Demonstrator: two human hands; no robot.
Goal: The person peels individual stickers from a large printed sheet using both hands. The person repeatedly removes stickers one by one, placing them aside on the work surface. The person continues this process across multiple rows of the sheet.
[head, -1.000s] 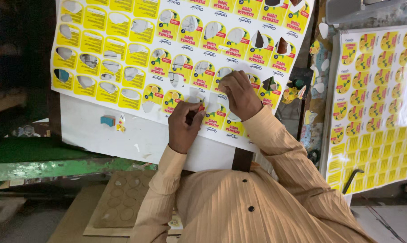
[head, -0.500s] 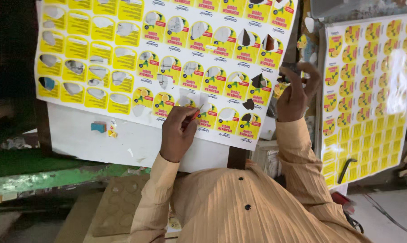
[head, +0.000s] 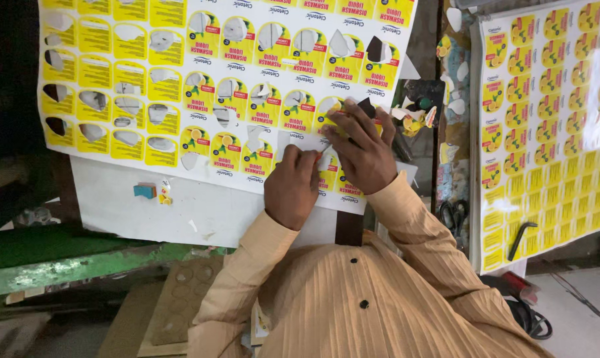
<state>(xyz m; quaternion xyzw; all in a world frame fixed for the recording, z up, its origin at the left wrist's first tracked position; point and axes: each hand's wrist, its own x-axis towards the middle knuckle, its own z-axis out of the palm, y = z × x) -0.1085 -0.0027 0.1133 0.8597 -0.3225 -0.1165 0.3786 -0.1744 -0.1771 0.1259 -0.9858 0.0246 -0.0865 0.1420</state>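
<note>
The left hand (head: 292, 187) pinches a small orange-tipped tool (head: 324, 152) against the yellow label sheet (head: 214, 79) at centre frame; the right hand (head: 363, 149) lies flat with fingers spread, pressing the sheet just beside it. A second label sheet (head: 545, 132) fills the right side, with a black hex key (head: 522, 238) on its lower part. A small blue block (head: 145, 191) sits lower left on one white board (head: 200, 215).

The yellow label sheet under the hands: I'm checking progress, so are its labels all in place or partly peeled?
Partly peeled. The yellow label sheet shows many white gaps, mostly at its left; labels remain near both hands.
</note>
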